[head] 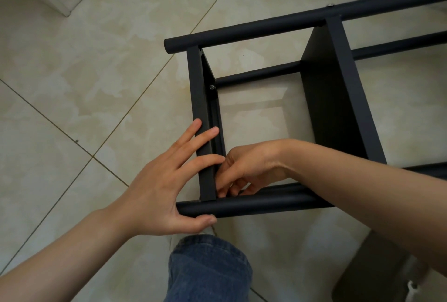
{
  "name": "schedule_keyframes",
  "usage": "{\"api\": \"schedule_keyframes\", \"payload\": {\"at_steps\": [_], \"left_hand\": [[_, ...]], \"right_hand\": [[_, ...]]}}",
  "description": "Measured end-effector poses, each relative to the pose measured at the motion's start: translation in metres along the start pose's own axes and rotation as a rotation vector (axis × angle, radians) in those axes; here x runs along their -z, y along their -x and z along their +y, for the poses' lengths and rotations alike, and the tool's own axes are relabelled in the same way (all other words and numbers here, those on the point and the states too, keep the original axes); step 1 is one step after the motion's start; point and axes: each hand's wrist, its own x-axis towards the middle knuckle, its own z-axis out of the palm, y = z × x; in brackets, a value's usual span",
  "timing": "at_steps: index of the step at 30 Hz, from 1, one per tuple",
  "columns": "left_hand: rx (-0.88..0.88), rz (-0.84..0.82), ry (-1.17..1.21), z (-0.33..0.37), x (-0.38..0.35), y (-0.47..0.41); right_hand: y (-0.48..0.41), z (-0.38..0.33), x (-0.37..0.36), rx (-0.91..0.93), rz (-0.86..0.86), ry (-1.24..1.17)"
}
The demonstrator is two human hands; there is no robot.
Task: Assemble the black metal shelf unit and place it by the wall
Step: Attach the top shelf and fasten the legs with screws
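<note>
Head view: the fastening step is judged to be in hand, at the near corner of the black metal shelf unit [266, 25], which is laid on its side on the pale tiled floor [96, 60]. The flat black end panel [198, 89] is taken as the landmark.

The left hand [169, 185] is spread across the near part of that panel. Its fingers [205, 136] are straight and wide, pressed flat on the metal, and the thumb is set against the round black near post [254, 203] at the panel's near end.

The right hand [249, 166] is reached inside the frame, just beside the panel's inner face at the same joint. Its fingers [223, 182] are curled narrow, but whether a screw or tool is pinched cannot be told.

Farther along the panel's inner face a small silver screw [212, 87] is seen seated. The next move is judged to call for a fastener to be lined up and tightened while the panel is held square to the post.

The unit is matt and dark, built of round tubes and flat sheet panels. A second flat black panel [336, 98] is fitted to the right of the end panel. Placement by the wall is not yet done.
</note>
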Motion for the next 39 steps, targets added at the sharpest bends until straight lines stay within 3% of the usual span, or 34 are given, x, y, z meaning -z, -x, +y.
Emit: {"api": "schedule_keyframes", "payload": {"at_steps": [39], "left_hand": [[0.003,-0.001,-0.004,-0.0007,-0.0009,0.0014]], "right_hand": [[0.0001,-0.0029,-0.0020,-0.030,0.009,0.031]]}}
